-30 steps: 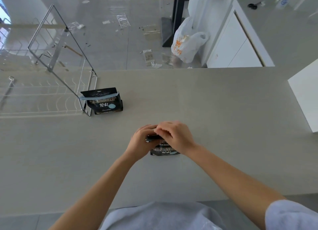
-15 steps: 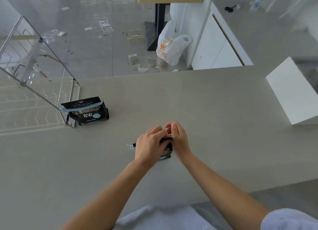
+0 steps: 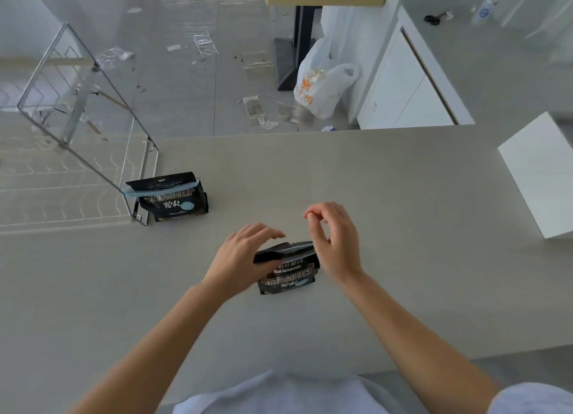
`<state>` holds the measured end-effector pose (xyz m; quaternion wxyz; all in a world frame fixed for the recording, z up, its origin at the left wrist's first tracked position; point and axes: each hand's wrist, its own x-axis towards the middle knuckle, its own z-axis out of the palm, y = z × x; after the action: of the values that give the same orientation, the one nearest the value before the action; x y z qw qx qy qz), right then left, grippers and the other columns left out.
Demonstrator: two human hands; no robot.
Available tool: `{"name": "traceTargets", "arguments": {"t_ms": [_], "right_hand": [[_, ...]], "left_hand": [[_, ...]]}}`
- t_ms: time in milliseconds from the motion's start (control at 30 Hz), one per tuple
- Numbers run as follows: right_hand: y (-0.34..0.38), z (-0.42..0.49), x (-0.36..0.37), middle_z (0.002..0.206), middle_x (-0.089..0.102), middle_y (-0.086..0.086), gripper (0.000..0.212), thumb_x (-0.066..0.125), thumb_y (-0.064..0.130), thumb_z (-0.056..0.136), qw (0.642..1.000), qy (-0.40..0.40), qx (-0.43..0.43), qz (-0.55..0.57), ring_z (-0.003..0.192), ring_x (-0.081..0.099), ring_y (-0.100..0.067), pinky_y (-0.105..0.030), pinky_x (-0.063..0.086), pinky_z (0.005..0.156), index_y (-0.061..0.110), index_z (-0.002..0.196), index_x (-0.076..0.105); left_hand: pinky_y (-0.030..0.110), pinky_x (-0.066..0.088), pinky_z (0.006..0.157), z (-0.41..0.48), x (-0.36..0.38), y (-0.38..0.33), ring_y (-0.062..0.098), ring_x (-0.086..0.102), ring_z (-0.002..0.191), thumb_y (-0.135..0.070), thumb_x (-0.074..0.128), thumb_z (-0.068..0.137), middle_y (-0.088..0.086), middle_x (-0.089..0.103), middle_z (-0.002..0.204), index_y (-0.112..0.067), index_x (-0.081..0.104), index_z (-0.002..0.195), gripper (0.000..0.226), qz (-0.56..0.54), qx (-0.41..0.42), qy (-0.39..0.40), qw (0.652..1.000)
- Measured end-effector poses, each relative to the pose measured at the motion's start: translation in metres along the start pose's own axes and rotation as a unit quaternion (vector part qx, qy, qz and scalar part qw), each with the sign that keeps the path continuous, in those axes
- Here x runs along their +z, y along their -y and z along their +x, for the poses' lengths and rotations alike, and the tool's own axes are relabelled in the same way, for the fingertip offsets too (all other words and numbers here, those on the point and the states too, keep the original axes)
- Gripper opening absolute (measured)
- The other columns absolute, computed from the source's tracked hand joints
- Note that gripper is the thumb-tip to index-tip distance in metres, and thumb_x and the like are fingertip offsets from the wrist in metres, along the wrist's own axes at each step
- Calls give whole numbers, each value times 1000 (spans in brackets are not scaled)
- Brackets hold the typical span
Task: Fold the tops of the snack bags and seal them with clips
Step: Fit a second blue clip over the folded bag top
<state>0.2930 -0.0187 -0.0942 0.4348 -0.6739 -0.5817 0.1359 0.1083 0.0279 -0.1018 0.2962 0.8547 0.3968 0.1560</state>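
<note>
A black snack bag stands on the counter in front of me, its top folded over; a grey strip runs along the fold, and I cannot tell whether it is a clip. My left hand straddles the bag's left end, thumb on the front and fingers stretched behind the top. My right hand hovers just right of the bag, fingers loosely curled and holding nothing. A second black snack bag stands to the far left with a light blue clip across its folded top.
A wire rack stands on the counter's left side, right beside the clipped bag. A white box sits at the right edge. Beyond the counter's far edge are a littered floor and a white plastic bag.
Both hands were pressed together over the bag's top. They have now spread apart, the right hand lifting off to the right, and the bag's front shows.
</note>
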Motion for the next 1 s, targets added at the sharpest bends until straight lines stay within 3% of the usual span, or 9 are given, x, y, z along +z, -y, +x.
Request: {"name": "traceTargets", "arguments": {"t_ms": [67,167,233,333,500,667,767,867,1000], "right_hand": [[22,2,5,84,59,12,12,51,38,88,989,101,-95,-57,84,51,-7,-23,41,70,27,86,55],[34,-2,26,85,61,3,31,55,51,82,943,236,-170,-161,85,55,-16,-29,41,65,21,86,58],[30,-3,32,80,62,0,33,55,50,84,929,243,-207,-186,79,59,-20,-29,40,57,18,82,58],[21,-1,36,69,63,0,30,53,42,90,917,240,-262,-184,64,61,-22,-27,39,47,18,74,58],[14,-2,42,59,65,-3,39,43,39,93,911,242,-294,-160,53,61,-25,-29,43,41,14,65,55],[7,-7,42,53,59,-4,36,53,30,91,916,223,-312,-115,46,56,-25,-27,42,38,12,60,52],[12,1,43,56,60,-4,33,59,28,90,922,240,-285,-108,48,55,-25,-28,40,42,12,62,53],[17,16,36,55,55,0,37,47,38,94,952,233,-184,-79,50,50,-22,-29,35,46,17,64,51],[-2,28,21,52,47,5,34,36,32,96,995,78,39,50,50,43,-9,-31,36,52,21,67,49]], "left_hand": [[31,43,88,-10,-4,17,10,52,107,-42,67,78,-12,61,117,-33,58,117,41,-21,-27,13,999],[36,47,86,-15,3,23,14,54,105,-25,67,79,-11,63,110,-25,63,107,28,-35,-24,47,998],[32,44,86,-17,9,23,14,53,107,-19,61,80,-15,61,105,-24,64,98,19,-61,-18,44,997],[30,38,93,-22,16,27,11,45,121,-20,57,87,-7,60,122,-22,65,104,19,-62,-30,39,997],[31,30,99,-25,21,30,4,35,126,-30,52,91,-4,59,127,-18,65,105,22,-47,-17,47,998],[30,24,106,-27,27,32,8,32,135,-31,51,91,-7,57,132,-21,62,111,24,-42,-23,65,997],[35,13,114,-17,20,35,10,27,138,-36,48,93,-8,53,135,-23,58,118,31,-6,-28,84,996],[41,9,114,-5,7,30,11,33,135,-41,47,92,-9,52,135,-34,55,122,32,9,-30,110,993],[52,7,113,8,-7,10,9,40,127,-35,56,86,-15,55,129,-42,55,119,34,61,-45,87,993]]}}
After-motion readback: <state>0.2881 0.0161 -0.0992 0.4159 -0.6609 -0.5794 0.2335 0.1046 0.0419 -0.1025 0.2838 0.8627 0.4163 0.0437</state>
